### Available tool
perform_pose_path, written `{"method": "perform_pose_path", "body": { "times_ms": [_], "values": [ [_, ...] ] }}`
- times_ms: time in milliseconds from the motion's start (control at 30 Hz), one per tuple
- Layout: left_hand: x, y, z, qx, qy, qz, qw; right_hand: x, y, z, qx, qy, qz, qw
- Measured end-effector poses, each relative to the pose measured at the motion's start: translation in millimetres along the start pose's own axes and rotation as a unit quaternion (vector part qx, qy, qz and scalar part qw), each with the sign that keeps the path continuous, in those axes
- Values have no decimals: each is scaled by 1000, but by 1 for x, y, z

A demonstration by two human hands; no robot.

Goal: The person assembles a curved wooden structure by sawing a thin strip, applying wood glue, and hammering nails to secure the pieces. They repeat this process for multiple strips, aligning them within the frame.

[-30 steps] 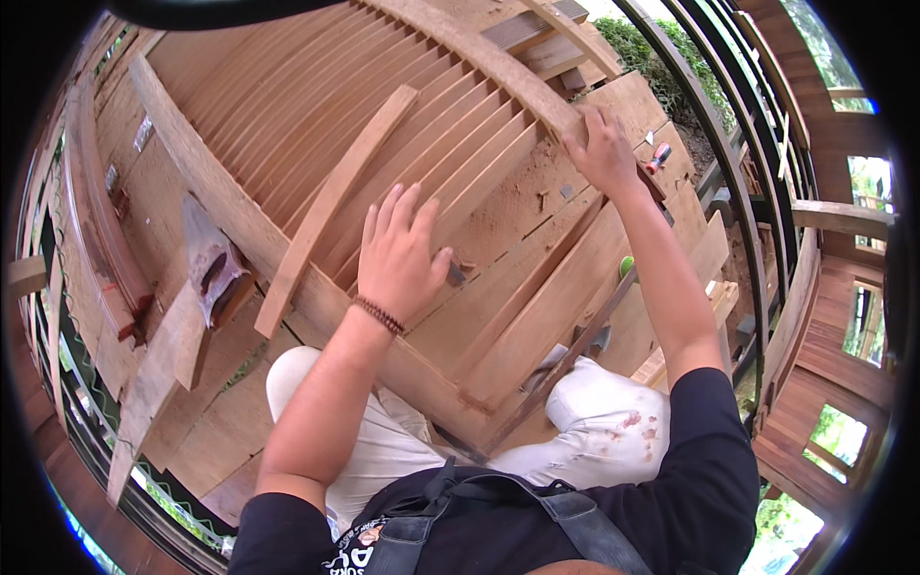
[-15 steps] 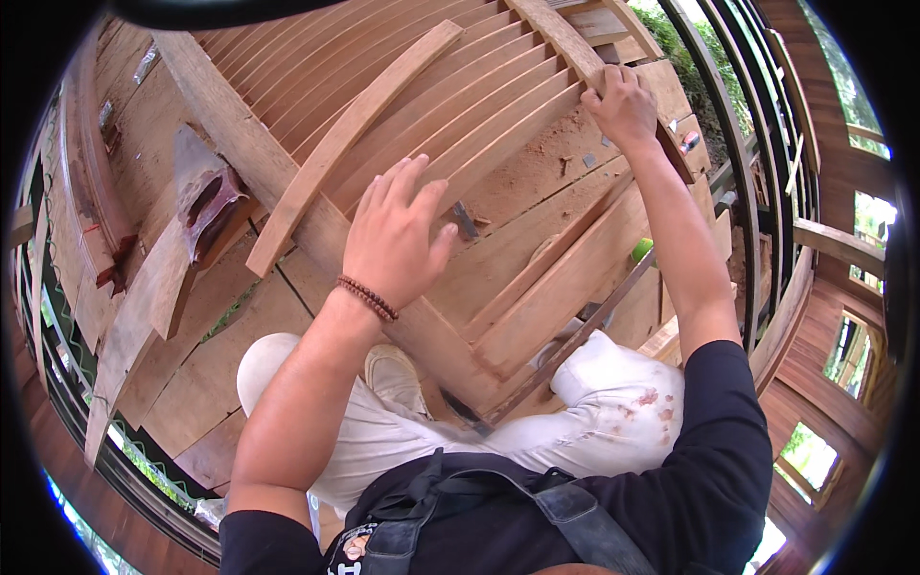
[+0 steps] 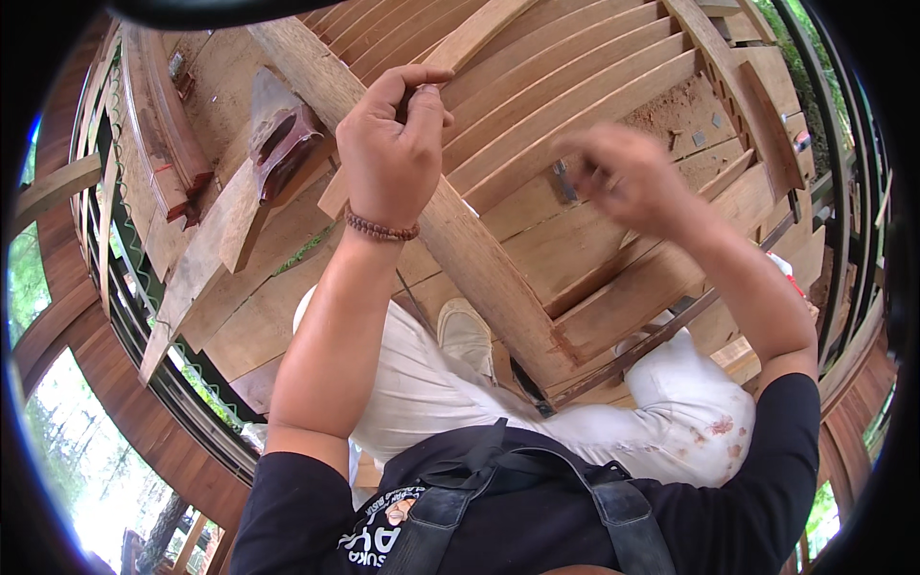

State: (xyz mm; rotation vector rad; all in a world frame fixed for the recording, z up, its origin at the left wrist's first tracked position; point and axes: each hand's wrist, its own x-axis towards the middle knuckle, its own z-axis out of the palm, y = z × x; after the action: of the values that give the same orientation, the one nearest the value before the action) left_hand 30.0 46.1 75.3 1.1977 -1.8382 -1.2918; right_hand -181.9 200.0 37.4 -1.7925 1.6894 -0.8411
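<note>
My left hand, with a brown beaded bracelet at its wrist, is raised over a loose curved board. Its fingers are bent and thumb and forefinger come together; what they hold, if anything, is hidden. The board lies slantwise across a wooden frame with several parallel slats, its lower end passing over a thick rail. My right hand is smeared by motion above the frame, apart from the notched side rail. Beneath its fingers a small dark metal piece lies on the floor.
A reddish-brown hollowed wooden piece rests on a pale plank at the left, near a long dark moulded timber. Sawdust and small chips lie on the plank floor. Dark railing bars run along the right. My bent legs sit close to the frame.
My right hand has let go of the side rail and swung inward. My left hand, spread before, has risen toward the loose board and its fingers have curled. The view has shifted.
</note>
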Motion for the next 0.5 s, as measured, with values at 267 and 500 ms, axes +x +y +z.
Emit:
{"method": "perform_pose_path", "body": {
  "times_ms": [267,500],
  "values": [
    [6,-4,7,-57,-16,-25,998,-1,-47,52,345,-217,221,886],
    [6,-7,2,-90,-17,-26,995,3,-39,50,466,-270,304,786]
  ]
}}
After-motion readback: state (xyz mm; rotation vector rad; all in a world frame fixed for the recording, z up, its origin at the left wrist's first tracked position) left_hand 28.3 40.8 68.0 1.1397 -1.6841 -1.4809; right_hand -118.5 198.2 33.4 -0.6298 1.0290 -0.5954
